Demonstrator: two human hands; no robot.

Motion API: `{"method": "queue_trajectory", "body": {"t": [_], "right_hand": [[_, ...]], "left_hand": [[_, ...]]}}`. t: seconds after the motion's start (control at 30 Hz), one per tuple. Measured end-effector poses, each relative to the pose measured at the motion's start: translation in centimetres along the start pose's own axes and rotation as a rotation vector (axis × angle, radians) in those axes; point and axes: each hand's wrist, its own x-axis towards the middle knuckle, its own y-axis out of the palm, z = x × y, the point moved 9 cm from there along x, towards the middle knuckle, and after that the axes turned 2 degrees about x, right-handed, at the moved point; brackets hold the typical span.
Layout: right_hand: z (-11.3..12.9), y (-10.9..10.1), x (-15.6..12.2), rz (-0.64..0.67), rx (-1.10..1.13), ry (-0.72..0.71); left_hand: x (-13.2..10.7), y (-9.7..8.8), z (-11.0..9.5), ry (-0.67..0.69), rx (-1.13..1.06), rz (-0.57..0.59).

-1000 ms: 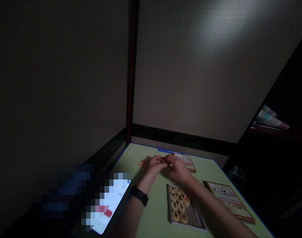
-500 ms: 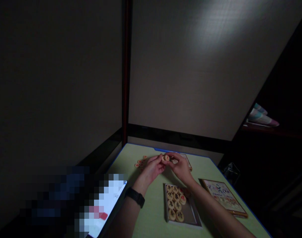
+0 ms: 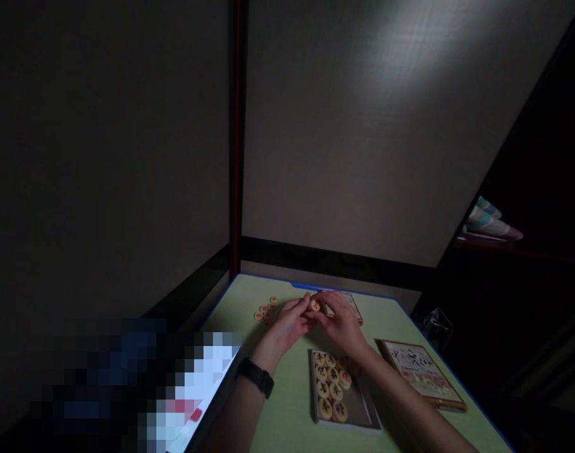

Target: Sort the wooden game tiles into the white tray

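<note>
Above the far part of the table, my left hand (image 3: 292, 321) and my right hand (image 3: 338, 316) meet around a round wooden Chinese chess piece (image 3: 314, 306) with a red character. Fingers of both hands are closed on it, and its marked face is turned toward me. Nearer to me lies a shallow box (image 3: 359, 402) holding several pieces, most with black characters and at least one with red. My right forearm passes over the box's right side. Left of my left hand, several red-marked pieces (image 3: 263, 309) lie on the table, partly hidden by that hand.
On the right of the green table (image 3: 282, 402) lies a flat box lid (image 3: 422, 371) with printed writing. Another flat printed case (image 3: 356, 305) sits behind my right hand. A lit screen (image 3: 202, 384), partly pixelated, is at lower left. Walls close off the back and left.
The held piece has tipped and dropped slightly between my fingers. My hands stay together in nearly the same place, and the whole view has shifted a little.
</note>
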Motion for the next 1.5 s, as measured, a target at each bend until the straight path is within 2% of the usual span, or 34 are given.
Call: {"method": "queue_trajectory", "body": {"t": [0.3,0.53,0.67,0.93,1.23,1.5], "right_hand": [[0.5,-0.8,-0.4,-0.108,-0.028,-0.064],[0.9,-1.0,-0.6,-0.136,-0.026,-0.101],[1.4,-1.1,-0.7,-0.148,-0.052,-0.14],[0.6,-2.1,-0.8,-0.219,-0.049,-0.07],[0.7,-1.4,-0.7,-0.141,-0.089,-0.102],[1.3,-1.2,-0.9,-0.128,-0.121,-0.139]], "left_hand": [[-0.3,0.6,-0.1,-0.045,-0.036,0.015],[-0.4,1.0,-1.0,0.046,-0.04,0.051],[-0.4,0.8,-0.8,0.038,-0.036,0.035],[-0.3,0.5,-0.5,0.007,-0.058,0.01],[-0.4,0.6,-0.4,0.018,-0.03,0.05],[-0.3,0.6,-0.4,0.012,-0.013,0.059]]}}
